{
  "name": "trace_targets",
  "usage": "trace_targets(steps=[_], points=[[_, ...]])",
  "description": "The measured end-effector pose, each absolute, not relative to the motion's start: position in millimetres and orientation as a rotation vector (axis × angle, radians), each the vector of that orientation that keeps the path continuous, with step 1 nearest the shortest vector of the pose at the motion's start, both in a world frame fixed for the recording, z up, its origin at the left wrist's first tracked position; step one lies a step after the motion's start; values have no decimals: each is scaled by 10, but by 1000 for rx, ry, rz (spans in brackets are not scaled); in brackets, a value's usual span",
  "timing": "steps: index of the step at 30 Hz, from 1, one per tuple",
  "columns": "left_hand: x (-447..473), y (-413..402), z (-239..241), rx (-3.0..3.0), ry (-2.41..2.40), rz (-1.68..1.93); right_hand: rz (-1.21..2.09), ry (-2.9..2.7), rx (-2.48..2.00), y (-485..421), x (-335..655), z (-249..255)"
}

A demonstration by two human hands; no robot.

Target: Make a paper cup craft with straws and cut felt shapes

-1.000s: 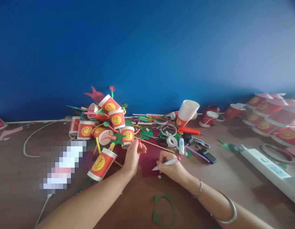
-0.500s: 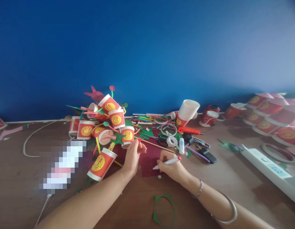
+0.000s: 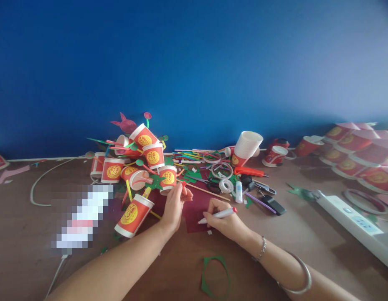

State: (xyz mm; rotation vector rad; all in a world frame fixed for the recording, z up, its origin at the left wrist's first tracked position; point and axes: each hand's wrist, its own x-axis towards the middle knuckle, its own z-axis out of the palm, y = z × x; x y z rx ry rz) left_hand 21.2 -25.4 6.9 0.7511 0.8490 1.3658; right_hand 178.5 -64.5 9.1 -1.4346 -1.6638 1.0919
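Note:
My right hand (image 3: 221, 217) is closed round a white marker (image 3: 223, 213) with a red end, its tip down at a dark red paper sheet (image 3: 194, 221) on the table. My left hand (image 3: 176, 205) is closed on a small red marker cap (image 3: 183, 184), held between thumb and fingers at the sheet's left side. A thin wooden stick (image 3: 209, 190) lies across the far part of the red paper. Beside my left arm, a red paper cup (image 3: 134, 215) lies tilted at the foot of a heap of joined cups (image 3: 153, 155).
Right of the paper are a glue stick (image 3: 239, 192), a tape roll (image 3: 226, 186), scissors (image 3: 211, 184) and an orange cutter (image 3: 249, 172). Stacked white cups (image 3: 248, 144) stand behind. A power strip (image 3: 353, 221) lies at right. A green paper offcut (image 3: 206, 288) lies in front.
My right hand has slid slightly left with the marker, whose tip has shifted left along the red paper. My left hand stays where it was.

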Motion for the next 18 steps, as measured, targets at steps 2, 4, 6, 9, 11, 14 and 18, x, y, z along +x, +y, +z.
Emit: trace_targets(steps=[2, 4, 6, 9, 11, 14, 18], points=[[212, -253, 69, 751, 846, 1367, 1087, -1671, -1438, -649, 1784, 84], [212, -251, 67, 754, 841, 1368, 1081, -1680, -1440, -654, 1783, 82], [211, -250, 62, 756, 842, 1366, 1078, -1689, -1444, -657, 1782, 85], [210, -249, 56, 765, 848, 1362, 1078, -1703, -1444, -656, 1781, 90], [210, -249, 56, 768, 856, 1365, 1096, -1699, -1439, -654, 1779, 95], [211, -251, 62, 763, 859, 1367, 1135, -1689, -1428, -655, 1772, 112], [212, -253, 67, 767, 850, 1367, 1161, -1684, -1429, -661, 1763, 144]])
